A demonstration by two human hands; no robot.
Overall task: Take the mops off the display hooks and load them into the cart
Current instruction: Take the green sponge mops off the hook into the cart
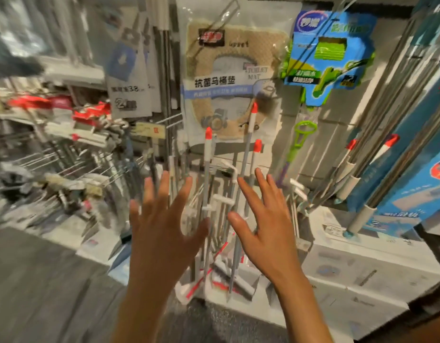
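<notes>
Head: toilet mat pack (blurred) above mops

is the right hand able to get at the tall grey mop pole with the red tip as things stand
Probably yes: the right hand is open and empty, right beside the grey mop pole, with nothing visible between them.

Grey floor — crowded wire racks.

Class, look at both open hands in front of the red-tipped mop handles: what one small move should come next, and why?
Probably close the right hand round the grey mop handle just beside its fingers. Both hands are spread and hold nothing, the left hand too, and the red-tipped handles stand between them, not yet gripped, so no mop can be lifted off until one is held.
</notes>
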